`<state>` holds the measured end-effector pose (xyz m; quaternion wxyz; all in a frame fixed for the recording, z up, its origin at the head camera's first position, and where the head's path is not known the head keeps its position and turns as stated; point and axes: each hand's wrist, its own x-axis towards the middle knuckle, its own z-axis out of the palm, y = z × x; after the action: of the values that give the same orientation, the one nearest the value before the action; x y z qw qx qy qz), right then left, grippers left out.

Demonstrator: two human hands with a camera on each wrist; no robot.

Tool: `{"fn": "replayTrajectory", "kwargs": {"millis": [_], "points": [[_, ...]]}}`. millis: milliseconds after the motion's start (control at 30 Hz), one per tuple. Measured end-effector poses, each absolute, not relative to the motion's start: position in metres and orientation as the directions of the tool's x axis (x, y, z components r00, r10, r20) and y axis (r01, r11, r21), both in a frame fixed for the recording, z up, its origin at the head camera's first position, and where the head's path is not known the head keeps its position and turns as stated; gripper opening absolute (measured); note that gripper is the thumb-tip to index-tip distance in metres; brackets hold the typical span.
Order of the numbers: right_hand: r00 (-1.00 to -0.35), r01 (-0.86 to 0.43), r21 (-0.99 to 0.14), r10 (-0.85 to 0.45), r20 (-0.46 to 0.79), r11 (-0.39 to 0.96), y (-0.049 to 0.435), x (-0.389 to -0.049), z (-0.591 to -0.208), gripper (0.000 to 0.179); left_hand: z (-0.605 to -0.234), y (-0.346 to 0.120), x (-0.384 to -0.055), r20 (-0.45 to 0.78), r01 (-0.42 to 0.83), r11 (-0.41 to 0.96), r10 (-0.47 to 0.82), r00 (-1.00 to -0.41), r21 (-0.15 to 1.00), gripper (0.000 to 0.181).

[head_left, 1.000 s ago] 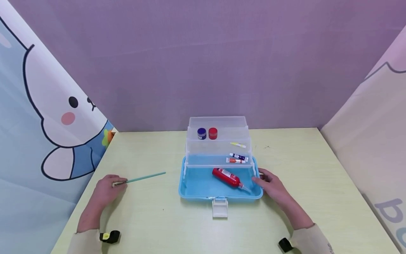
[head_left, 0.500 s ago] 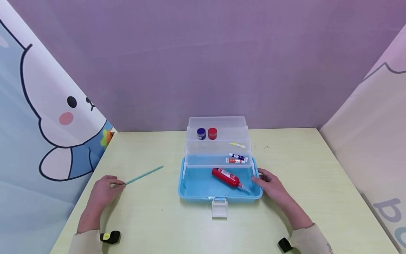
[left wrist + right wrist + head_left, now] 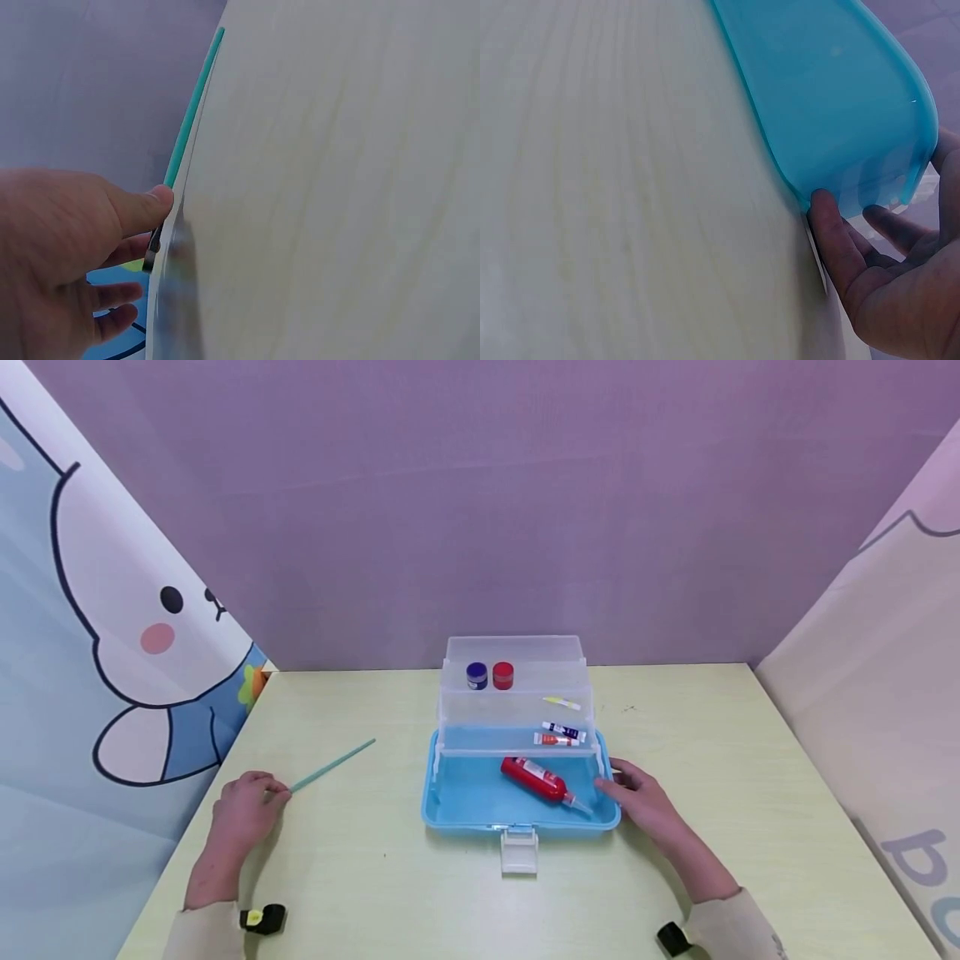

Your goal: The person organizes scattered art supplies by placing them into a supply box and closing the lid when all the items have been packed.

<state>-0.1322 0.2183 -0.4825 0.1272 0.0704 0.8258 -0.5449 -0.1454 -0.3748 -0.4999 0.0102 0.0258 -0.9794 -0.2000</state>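
Observation:
A thin teal-handled paintbrush [image 3: 333,766] points up and right from my left hand [image 3: 243,814], which pinches its lower end. In the left wrist view, the thumb presses the paintbrush [image 3: 187,127] near its dark lower part. The blue storage box [image 3: 457,822] stands unfolded mid-table, its clear tiers raised. My right hand [image 3: 647,797] holds its right end, thumb at the rim. The right wrist view shows other fingers against the box [image 3: 817,97] end wall, one near the base. A red bottle [image 3: 534,779] with a pale nozzle lies in the box.
Clear trays hold a blue-lidded jar [image 3: 477,675], a red-lidded jar [image 3: 503,675], a yellow tube [image 3: 562,702], a dark blue tube [image 3: 564,732] and an orange-red tube [image 3: 557,739]. A white latch [image 3: 519,853] hangs in front. Behind the table [image 3: 360,885] hangs a purple cloth [image 3: 487,510].
The paintbrush's far end has swung up and left, its slant growing steeper. My left hand has shifted slightly left. My right hand and the box have stayed put.

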Motion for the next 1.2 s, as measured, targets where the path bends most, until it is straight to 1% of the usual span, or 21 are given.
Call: {"fn": "replayTrajectory", "kwargs": {"millis": [300,700,933,1200], "points": [[-0.957,0.255,-0.879,-0.026,-0.290,0.402,0.218,-0.132,-0.481,0.068,-0.495,-0.374,-0.147,0.034,-0.068,0.892,-0.093,-0.995,0.446,0.016],[-0.958,0.250,-0.875,-0.028,-0.286,0.415,0.217,-0.131,-0.480,0.066,-0.478,-0.374,-0.160,0.164,0.041,0.909,-0.030,-0.986,0.414,0.013],[-0.959,0.246,-0.878,-0.030,-0.282,0.410,0.218,-0.131,-0.480,0.068,-0.469,-0.369,-0.166,0.185,0.070,0.904,-0.011,-0.983,0.423,0.016],[-0.957,0.250,-0.873,-0.029,-0.288,0.419,0.217,-0.132,-0.479,0.066,-0.456,-0.362,-0.177,0.228,0.117,0.898,0.019,-0.974,0.424,0.017]]}}
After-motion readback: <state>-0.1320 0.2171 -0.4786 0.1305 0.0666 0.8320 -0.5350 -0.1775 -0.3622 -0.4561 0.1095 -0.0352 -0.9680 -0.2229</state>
